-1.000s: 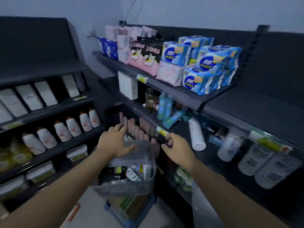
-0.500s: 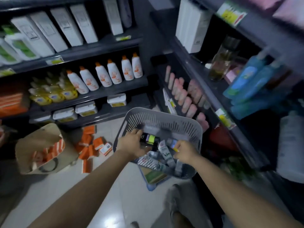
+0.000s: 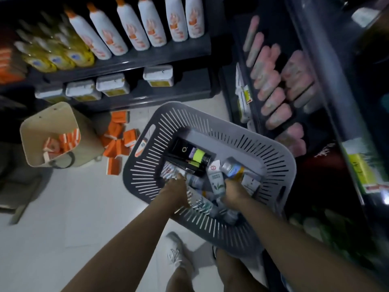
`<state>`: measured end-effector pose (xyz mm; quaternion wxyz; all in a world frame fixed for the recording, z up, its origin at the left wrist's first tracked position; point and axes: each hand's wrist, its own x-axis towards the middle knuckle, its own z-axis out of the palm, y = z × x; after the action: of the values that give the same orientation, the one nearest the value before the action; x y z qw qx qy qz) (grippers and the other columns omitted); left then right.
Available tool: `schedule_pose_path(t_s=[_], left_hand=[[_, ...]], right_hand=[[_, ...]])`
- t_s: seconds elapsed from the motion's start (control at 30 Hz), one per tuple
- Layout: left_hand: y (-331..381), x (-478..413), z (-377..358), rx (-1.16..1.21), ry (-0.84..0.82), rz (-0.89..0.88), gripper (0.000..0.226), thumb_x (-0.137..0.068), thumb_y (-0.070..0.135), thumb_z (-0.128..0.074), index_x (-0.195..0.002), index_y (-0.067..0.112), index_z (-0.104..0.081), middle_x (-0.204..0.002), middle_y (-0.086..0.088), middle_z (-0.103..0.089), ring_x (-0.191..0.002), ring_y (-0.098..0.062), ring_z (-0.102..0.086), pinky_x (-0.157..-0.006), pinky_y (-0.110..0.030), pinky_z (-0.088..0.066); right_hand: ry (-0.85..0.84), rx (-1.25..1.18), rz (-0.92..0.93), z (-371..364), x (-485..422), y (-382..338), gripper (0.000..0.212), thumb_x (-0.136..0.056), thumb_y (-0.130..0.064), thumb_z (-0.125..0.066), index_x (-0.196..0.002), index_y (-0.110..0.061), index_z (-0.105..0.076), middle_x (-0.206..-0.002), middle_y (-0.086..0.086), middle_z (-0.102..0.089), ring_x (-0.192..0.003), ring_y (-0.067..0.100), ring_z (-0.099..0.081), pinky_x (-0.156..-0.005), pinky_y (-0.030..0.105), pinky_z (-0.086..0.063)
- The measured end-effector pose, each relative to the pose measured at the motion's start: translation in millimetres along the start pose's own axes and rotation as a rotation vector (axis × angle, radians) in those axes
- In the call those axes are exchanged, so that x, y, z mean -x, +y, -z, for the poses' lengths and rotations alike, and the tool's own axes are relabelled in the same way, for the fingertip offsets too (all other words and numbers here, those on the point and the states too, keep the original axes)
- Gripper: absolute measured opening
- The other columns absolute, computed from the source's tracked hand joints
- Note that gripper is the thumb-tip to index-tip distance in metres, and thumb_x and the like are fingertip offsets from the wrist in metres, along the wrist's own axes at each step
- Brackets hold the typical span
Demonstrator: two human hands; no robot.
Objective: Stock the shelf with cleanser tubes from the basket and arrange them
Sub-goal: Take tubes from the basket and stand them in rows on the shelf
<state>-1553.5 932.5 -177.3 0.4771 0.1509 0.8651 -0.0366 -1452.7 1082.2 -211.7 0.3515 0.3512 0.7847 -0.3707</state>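
A grey slotted basket (image 3: 212,126) stands low in front of me and holds several cleanser tubes. Among them lie a black tube with a lime band (image 3: 190,152) and a striped white tube (image 3: 168,171). My right hand (image 3: 233,193) is inside the basket, its fingers curled round a white tube with green leaves (image 3: 216,180) and a silver-blue tube (image 3: 233,169). My left hand (image 3: 175,191) reaches into the pile beside it, with its fingertips hidden among the tubes. Rows of pink tubes (image 3: 273,98) lie on the dark shelf (image 3: 237,66) to the right.
White bottles with orange caps (image 3: 134,28), yellow packs (image 3: 56,56) and white tubs (image 3: 111,84) fill the left shelves. A beige bag (image 3: 42,123) with orange boxes sits on the floor, with more orange boxes (image 3: 116,142) scattered beside it. My shoe (image 3: 176,255) is below the basket.
My view has tipped down from the upper shelves to the basket. Both hands went from the basket's rim down into it, and the right hand has closed round tubes.
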Motion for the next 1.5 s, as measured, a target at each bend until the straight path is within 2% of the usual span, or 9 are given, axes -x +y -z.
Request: schedule_pose_path(t_s=[0.27, 0.47, 0.73, 0.8, 0.83, 0.9, 1.07, 1.23, 1.5], left_hand=[[-7.3, -34.4, 2.0, 1.001, -0.092, 0.229, 0.027, -0.077, 0.017, -0.08, -0.084, 0.0, -0.06, -0.077, -0.022, -0.062, -0.047, -0.019, -0.049, -0.04, -0.024, -0.042], [24.3, -36.9, -23.1, 1.199, -0.238, 0.375, 0.023, -0.079, -0.01, -0.07, -0.092, 0.001, -0.054, -0.087, -0.018, -0.062, -0.074, -0.026, -0.063, -0.042, -0.027, -0.052], [32.2, -21.4, -5.3, 1.149, 0.002, 0.269, 0.031, -0.089, 0.008, -0.066, -0.117, -0.006, -0.063, -0.114, -0.025, -0.066, -0.093, -0.034, -0.067, -0.069, -0.034, -0.055], [26.3, -12.2, 16.3, 1.115, 0.119, 0.167, 0.029, -0.09, 0.012, -0.066, -0.113, -0.006, -0.066, -0.107, -0.028, -0.068, -0.074, -0.03, -0.065, -0.058, -0.03, -0.047], [23.6, -6.9, 29.0, 1.088, 0.169, 0.117, 0.027, -0.091, 0.014, -0.065, -0.109, -0.007, -0.067, -0.101, -0.026, -0.069, -0.072, -0.027, -0.064, -0.06, -0.028, -0.045], [19.5, 7.7, 58.4, 1.079, 0.243, 0.006, 0.024, -0.093, 0.017, -0.063, -0.102, -0.005, -0.067, -0.091, -0.015, -0.07, -0.07, -0.022, -0.064, -0.064, -0.03, -0.051], [17.1, 52.6, 121.7, 1.177, 0.239, -0.327, 0.021, -0.099, 0.024, -0.053, -0.101, 0.008, -0.066, -0.096, -0.013, -0.073, -0.089, -0.032, -0.069, -0.088, -0.051, -0.054], [35.2, 126.3, 154.3, 1.077, 0.273, -0.596, 0.032, -0.103, 0.035, -0.036, -0.09, 0.01, -0.051, -0.075, -0.009, -0.052, -0.067, -0.022, -0.05, -0.06, -0.034, -0.04], [58.0, 283.5, 144.5, 0.827, -0.355, -0.862, 0.022, -0.075, 0.013, -0.068, -0.092, 0.002, -0.058, -0.066, -0.015, -0.057, -0.051, -0.025, -0.054, -0.05, -0.027, -0.044]], right_hand=[[0.056, -0.132, -0.158, -21.0, -21.5, -11.5, 0.088, -0.081, -0.019, -0.074, -0.142, 0.001, -0.016, -0.131, 0.019, -0.047, -0.116, 0.034, -0.053, -0.084, 0.037, -0.049], [-0.086, -0.337, -0.239, -11.7, -17.5, -16.7, 0.048, -0.065, -0.012, -0.084, -0.106, -0.002, -0.06, -0.107, 0.015, -0.067, -0.083, 0.024, -0.062, -0.06, 0.027, -0.049], [-0.174, -0.389, -0.197, 30.1, 7.0, -8.4, 0.031, -0.074, -0.003, -0.075, -0.096, -0.006, -0.053, -0.084, 0.008, -0.058, -0.075, 0.019, -0.056, -0.061, 0.026, -0.048], [-0.106, -0.434, -0.167, 37.9, 21.1, -18.6, 0.051, -0.078, -0.003, -0.069, -0.1, 0.003, -0.024, -0.09, 0.009, -0.055, -0.069, 0.015, -0.051, -0.054, 0.023, -0.043], [-0.071, -0.454, -0.168, 39.1, 23.5, -22.4, 0.086, -0.079, -0.004, -0.068, -0.146, -0.01, -0.014, -0.092, 0.009, -0.055, -0.068, 0.013, -0.05, -0.052, 0.023, -0.04], [0.053, -0.499, -0.111, 49.6, 46.2, -38.5, 0.047, -0.079, -0.008, -0.069, -0.12, -0.003, -0.047, -0.09, 0.009, -0.058, -0.065, 0.013, -0.052, -0.054, 0.022, -0.041], [0.446, -0.584, -0.058, 69.5, 102.1, -64.9, 0.046, -0.066, -0.027, -0.077, -0.102, -0.018, -0.05, -0.094, 0.005, -0.067, -0.075, 0.027, -0.065, -0.058, 0.033, -0.053], [0.788, -0.737, -0.004, 72.6, 191.2, -85.2, 0.023, -0.076, -0.012, -0.072, -0.086, -0.013, -0.051, -0.069, -0.006, -0.056, -0.058, 0.016, -0.055, -0.041, 0.012, -0.035], [1.248, -0.898, -0.169, 38.9, 351.8, -83.8, 0.038, -0.076, -0.031, -0.073, -0.1, -0.015, -0.049, -0.102, 0.005, -0.064, -0.092, 0.028, -0.061, -0.072, 0.032, -0.046]])
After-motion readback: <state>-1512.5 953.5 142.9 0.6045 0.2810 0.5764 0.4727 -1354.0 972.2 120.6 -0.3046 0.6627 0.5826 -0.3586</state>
